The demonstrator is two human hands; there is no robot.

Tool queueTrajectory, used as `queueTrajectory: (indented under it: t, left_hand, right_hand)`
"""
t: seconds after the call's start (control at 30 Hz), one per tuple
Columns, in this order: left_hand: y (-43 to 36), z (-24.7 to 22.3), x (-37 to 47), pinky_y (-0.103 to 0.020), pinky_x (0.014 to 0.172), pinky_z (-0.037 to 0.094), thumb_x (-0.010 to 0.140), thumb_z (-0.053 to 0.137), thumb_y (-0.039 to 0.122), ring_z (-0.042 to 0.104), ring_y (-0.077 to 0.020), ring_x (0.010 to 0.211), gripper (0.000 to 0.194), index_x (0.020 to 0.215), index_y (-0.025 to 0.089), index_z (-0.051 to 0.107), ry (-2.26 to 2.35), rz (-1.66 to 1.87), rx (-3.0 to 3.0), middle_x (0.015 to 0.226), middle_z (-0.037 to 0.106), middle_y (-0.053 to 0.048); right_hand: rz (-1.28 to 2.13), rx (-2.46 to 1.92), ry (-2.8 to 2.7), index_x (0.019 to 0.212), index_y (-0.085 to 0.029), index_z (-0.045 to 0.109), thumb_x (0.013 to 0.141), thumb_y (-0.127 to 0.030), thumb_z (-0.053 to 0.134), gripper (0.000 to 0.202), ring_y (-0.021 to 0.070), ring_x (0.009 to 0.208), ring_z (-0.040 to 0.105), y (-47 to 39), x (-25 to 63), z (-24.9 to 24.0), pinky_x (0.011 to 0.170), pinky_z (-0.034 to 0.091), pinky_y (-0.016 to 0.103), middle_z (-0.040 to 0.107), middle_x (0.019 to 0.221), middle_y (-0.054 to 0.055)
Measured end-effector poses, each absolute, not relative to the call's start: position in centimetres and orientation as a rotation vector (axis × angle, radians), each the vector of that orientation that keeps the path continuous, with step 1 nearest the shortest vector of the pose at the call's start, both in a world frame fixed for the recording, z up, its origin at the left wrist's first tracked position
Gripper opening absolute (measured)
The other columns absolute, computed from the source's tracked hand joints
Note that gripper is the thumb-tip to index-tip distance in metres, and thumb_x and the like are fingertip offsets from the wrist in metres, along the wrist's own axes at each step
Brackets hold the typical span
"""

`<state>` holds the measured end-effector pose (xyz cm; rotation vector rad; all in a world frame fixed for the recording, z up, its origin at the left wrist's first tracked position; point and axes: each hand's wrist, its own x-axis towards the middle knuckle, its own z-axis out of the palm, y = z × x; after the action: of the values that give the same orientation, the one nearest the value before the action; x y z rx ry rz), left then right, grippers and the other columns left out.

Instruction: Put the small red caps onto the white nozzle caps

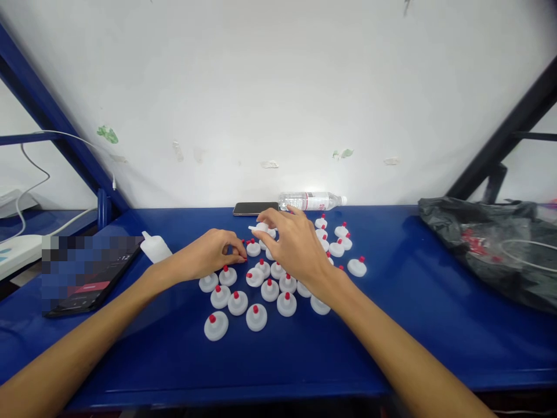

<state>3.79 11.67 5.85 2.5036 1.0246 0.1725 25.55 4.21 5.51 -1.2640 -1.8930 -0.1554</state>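
Note:
Many round white caps with red tips [256, 317] stand on the blue table [348, 354], spread below and around both hands. My right hand [289, 241] pinches a white cap [261, 227] by its edge; its narrow white nozzle points left and shows no red tip. Just left of it, my left hand [220, 253] has thumb and forefinger pressed together, with a bit of red at the fingertips, seemingly a small red tip [245, 258]. The two hands are close but apart.
A clear bottle [311, 201] lies along the wall beside a dark phone [256, 208]. At the left are a tablet-like device [98, 281] and a white nozzled container [155, 248]. A dark plastic bag [487, 249] with red pieces sits at the right.

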Motion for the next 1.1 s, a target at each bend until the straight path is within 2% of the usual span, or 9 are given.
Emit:
queueTrajectory:
  t: [0.1, 0.2, 0.33, 0.53, 0.63, 0.7, 0.77, 0.97, 1.1]
  left_hand:
    - [11.3, 6.5, 4.0, -0.033, 0.075, 0.061, 0.102, 0.069, 0.04, 0.068, -0.0146, 0.079, 0.024, 0.106, 0.016, 0.071, 1.097, 0.262, 2.475, 0.096, 0.072, -0.002]
    - [11.0, 7.3, 4.0, -0.028, 0.063, 0.058, 0.103, 0.067, 0.043, 0.063, -0.0114, 0.065, 0.027, 0.105, 0.015, 0.07, 1.204, 0.373, 2.4, 0.083, 0.069, 0.001]
    - [10.7, 7.7, 4.0, -0.023, 0.054, 0.052, 0.102, 0.068, 0.043, 0.057, -0.0087, 0.054, 0.028, 0.102, 0.015, 0.069, 1.269, 0.535, 2.267, 0.072, 0.063, 0.005]
    - [10.7, 7.7, 4.1, -0.023, 0.054, 0.051, 0.101, 0.07, 0.039, 0.058, -0.0081, 0.057, 0.028, 0.116, 0.015, 0.069, 1.17, 0.713, 2.122, 0.087, 0.07, 0.001]
    - [10.8, 7.9, 4.1, -0.021, 0.05, 0.047, 0.101, 0.07, 0.039, 0.056, -0.0079, 0.056, 0.027, 0.112, 0.015, 0.07, 1.153, 0.752, 2.043, 0.08, 0.067, 0.003]
    - [10.8, 7.9, 4.1, -0.019, 0.048, 0.045, 0.101, 0.071, 0.039, 0.057, -0.0077, 0.057, 0.027, 0.112, 0.015, 0.07, 1.13, 0.759, 1.971, 0.083, 0.068, 0.002]
    - [10.8, 7.9, 4.1, -0.017, 0.045, 0.043, 0.101, 0.071, 0.04, 0.06, -0.0077, 0.058, 0.028, 0.114, 0.015, 0.068, 1.101, 0.748, 1.896, 0.086, 0.069, 0.001]
    - [10.7, 8.0, 4.2, -0.015, 0.042, 0.041, 0.1, 0.072, 0.036, 0.063, -0.0086, 0.059, 0.025, 0.11, 0.014, 0.068, 1.048, 0.683, 1.752, 0.077, 0.065, 0.003]
    - [10.6, 8.2, 4.3, -0.014, 0.04, 0.039, 0.1, 0.073, 0.034, 0.063, -0.0081, 0.058, 0.023, 0.11, 0.014, 0.068, 1.03, 0.697, 1.714, 0.078, 0.067, 0.003]
  right_hand:
    - [-0.156, -1.245, -1.891, 0.109, -0.022, 0.068, 0.095, -0.023, 0.08, 0.019, 0.0221, 0.089, 0.078, 4.2, 25.6, 5.5, 0.119, 0.042, 0.051, 0.081, 0.092, 0.003]
    - [-0.154, -1.23, -1.881, 0.11, -0.021, 0.069, 0.091, -0.02, 0.084, 0.024, 0.0213, 0.087, 0.078, 4.1, 25.6, 5.6, 0.121, 0.041, 0.05, 0.081, 0.09, 0.002]
    - [-0.137, -1.24, -1.867, 0.106, -0.021, 0.069, 0.091, -0.022, 0.085, 0.022, 0.0217, 0.088, 0.077, 4.0, 25.5, 5.7, 0.119, 0.045, 0.049, 0.079, 0.085, 0.001]
    - [-0.08, -1.257, -1.859, 0.096, -0.022, 0.065, 0.09, -0.024, 0.086, 0.022, 0.0205, 0.08, 0.075, 3.9, 25.3, 5.7, 0.109, 0.053, 0.047, 0.079, 0.088, 0.001]
    - [-0.097, -1.205, -1.865, 0.093, -0.022, 0.063, 0.09, -0.025, 0.087, 0.024, 0.0162, 0.07, 0.07, 3.8, 25.2, 5.7, 0.114, 0.049, 0.046, 0.078, 0.086, -0.002]
    - [-0.127, -1.151, -1.874, 0.093, -0.022, 0.063, 0.09, -0.025, 0.086, 0.024, 0.0142, 0.066, 0.068, 3.7, 25.1, 5.7, 0.119, 0.044, 0.046, 0.076, 0.083, -0.004]
    - [-0.13, -1.108, -1.883, 0.094, -0.021, 0.063, 0.091, -0.023, 0.085, 0.023, 0.0133, 0.067, 0.068, 3.6, 25.0, 5.7, 0.122, 0.041, 0.045, 0.076, 0.085, -0.004]
    - [-0.109, -1.107, -1.9, 0.099, -0.021, 0.064, 0.095, -0.019, 0.08, 0.017, 0.0141, 0.071, 0.069, 3.5, 24.8, 5.5, 0.122, 0.04, 0.044, 0.079, 0.096, -0.001]
    - [-0.132, -1.118, -1.883, 0.099, -0.022, 0.064, 0.098, -0.018, 0.076, 0.013, 0.018, 0.084, 0.07, 3.4, 24.7, 5.5, 0.112, 0.047, 0.041, 0.078, 0.095, 0.001]
